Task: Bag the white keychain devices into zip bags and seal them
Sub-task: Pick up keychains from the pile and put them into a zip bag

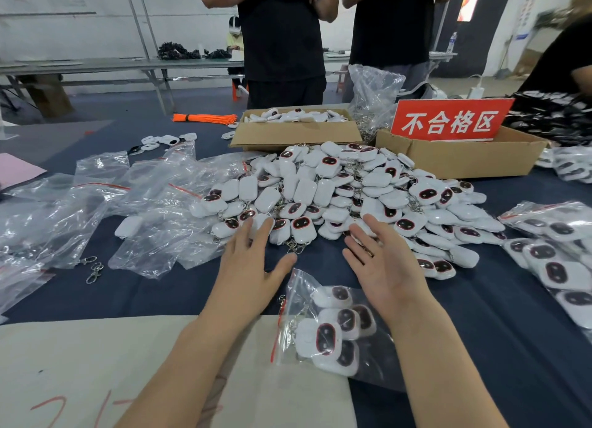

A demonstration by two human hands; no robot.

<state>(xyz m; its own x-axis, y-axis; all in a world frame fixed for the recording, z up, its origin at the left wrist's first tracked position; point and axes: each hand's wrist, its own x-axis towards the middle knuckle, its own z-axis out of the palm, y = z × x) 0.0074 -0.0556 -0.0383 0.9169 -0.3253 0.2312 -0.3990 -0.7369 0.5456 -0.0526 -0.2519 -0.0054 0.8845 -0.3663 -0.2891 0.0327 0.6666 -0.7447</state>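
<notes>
Red rectangular sign with white characters (pixel 451 120) upright at open brown cardboard box (pixel 474 162); bundle of orange cords (pixel 205 118) on dark blue tablecloth (pixel 144 296); pink paper sheet (pixel 16 171) at left edge.

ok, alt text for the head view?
The open left hand and right hand reach toward a heap of white keychain devices on a dark table, a filled zip bag lying between the forearms. Empty zip bags lie left of the heap; a cardboard box and a red sign stand behind it.

Packing workshop: heaped keychain devices (pixel 336 187), cartons (pixel 294 134), red sign (pixel 450 120).
</notes>
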